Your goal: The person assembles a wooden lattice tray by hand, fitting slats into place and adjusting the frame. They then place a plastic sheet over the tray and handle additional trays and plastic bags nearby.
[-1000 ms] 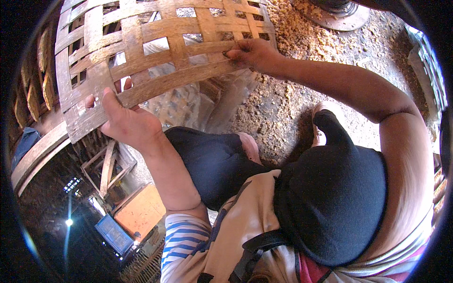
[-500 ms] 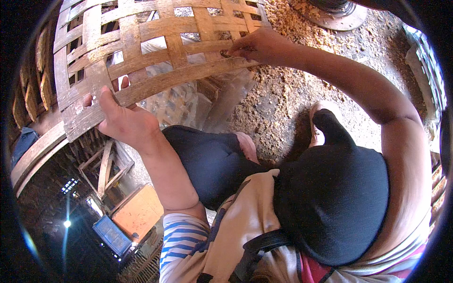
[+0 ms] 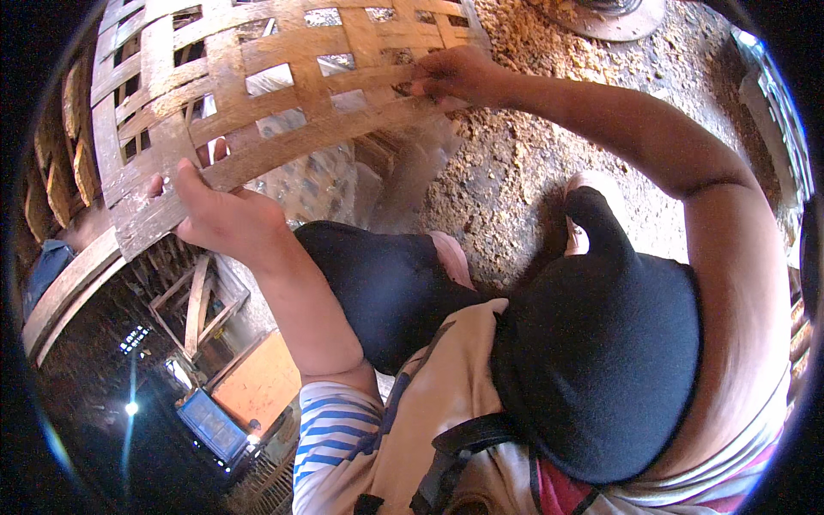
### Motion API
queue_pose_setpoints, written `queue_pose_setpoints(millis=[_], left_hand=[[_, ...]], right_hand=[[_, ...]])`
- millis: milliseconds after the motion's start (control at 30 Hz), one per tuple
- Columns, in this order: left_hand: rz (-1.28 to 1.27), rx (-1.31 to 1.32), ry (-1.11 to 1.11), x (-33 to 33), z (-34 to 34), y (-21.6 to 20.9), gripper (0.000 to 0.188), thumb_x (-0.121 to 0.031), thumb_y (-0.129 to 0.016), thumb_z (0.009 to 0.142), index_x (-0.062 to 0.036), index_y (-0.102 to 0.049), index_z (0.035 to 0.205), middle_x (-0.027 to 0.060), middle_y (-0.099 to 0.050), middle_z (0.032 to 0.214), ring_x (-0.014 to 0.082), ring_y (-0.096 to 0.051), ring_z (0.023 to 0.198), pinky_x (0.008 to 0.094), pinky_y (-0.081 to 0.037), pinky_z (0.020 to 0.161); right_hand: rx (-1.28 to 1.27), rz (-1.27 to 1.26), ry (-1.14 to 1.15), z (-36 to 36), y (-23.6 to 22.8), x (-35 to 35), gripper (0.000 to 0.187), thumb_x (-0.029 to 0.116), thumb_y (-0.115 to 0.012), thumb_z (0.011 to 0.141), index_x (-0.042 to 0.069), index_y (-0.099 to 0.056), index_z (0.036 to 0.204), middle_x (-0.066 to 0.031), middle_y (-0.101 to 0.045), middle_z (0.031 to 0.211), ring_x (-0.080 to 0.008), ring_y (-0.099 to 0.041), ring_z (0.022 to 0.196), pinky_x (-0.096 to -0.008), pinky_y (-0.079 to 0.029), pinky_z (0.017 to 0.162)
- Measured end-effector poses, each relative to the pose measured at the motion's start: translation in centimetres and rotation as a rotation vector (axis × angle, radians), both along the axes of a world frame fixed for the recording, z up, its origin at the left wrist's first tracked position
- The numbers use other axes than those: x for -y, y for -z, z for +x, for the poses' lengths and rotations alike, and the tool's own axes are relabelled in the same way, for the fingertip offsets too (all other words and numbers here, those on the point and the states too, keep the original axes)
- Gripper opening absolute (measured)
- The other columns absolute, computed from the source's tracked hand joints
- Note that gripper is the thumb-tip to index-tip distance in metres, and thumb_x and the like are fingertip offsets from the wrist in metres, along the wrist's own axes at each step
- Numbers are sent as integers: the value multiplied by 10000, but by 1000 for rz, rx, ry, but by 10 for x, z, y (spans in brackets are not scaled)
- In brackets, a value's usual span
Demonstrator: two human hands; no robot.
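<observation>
A woven bamboo panel (image 3: 279, 150), made of broad flat strips with square gaps, spans the upper left. My left hand (image 3: 227, 210) grips its near left corner, thumb on top and fingertips showing through the gaps. At the panel's near right edge, my right hand (image 3: 463, 75) is closed on the border strip, its fingers curled over and partly hidden. Through the gaps and below the near edge, clear plastic sheeting (image 3: 313, 184) shows. Both arms are stretched forward, and the panel tilts up on its left side.
Crumbly brown debris covers the ground (image 3: 515, 163) around my feet. A round metal base (image 3: 614, 19) stands at the far right. To the left are a wooden beam (image 3: 77, 287), a wooden frame (image 3: 197, 305), an orange board (image 3: 257, 382) and a blue crate (image 3: 213, 427).
The panel and both hands sit slightly higher and further left in view. Both hands keep their hold. The plastic beneath the near edge looks blurred now.
</observation>
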State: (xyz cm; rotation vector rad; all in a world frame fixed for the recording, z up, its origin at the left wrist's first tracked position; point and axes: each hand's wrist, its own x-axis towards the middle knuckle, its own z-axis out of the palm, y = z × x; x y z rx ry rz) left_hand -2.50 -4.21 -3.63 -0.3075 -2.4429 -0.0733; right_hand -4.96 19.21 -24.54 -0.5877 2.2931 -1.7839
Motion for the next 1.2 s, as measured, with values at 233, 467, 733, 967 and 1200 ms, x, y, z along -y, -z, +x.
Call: queue_pose_setpoints(millis=[233, 467, 733, 967, 1200], left_hand=[[1067, 82, 221, -8, -14, -1, 308, -25, -531, 874, -58, -423, 1161, 190, -575, 1077, 234, -635, 868, 367, -591, 778], [1197, 91, 244, -9, -12, -4, 298, -9, -528, 853, -68, -430, 1129, 188, -586, 1053, 244, -633, 837, 363, -590, 738], [1122, 68, 206, -11, -9, -1, 306, -14, -532, 848, -67, -436, 1134, 181, -588, 1044, 239, -626, 841, 367, -588, 726], [1061, 78, 248, -13, -7, -3, 309, -8, -535, 845, -66, -443, 1134, 173, -589, 1055, 235, -624, 842, 382, -587, 745], [1189, 68, 228, -21, -13, -6, 339, 2, -536, 837, -62, -445, 1156, 181, -584, 1093, 238, -633, 861, 372, -583, 735]], right_hand=[[163, 29, 94, -14, 51, -19, 329, 343, -519, 961, 73, -636, 1107, -116, -662, 797, -201, -631, 701, -365, -499, 684], [-171, 661, 96, -5, 30, -68, 309, 327, -509, 962, 119, -631, 1156, -118, -671, 820, -214, -644, 715, -364, -506, 699], [16, 222, -199, 14, -21, -11, 328, 295, -504, 958, 281, -579, 1277, -118, -686, 891, -254, -669, 757, -376, -524, 735], [-572, 319, -11, 34, 32, -27, 577, 239, -538, 918, 403, -342, 1435, -160, -664, 836, -324, -656, 689, -445, -551, 657], [-371, 927, -66, 21, 79, -73, 649, 211, -580, 881, 366, -304, 1448, -150, -617, 698, -329, -642, 629, -460, -521, 569]])
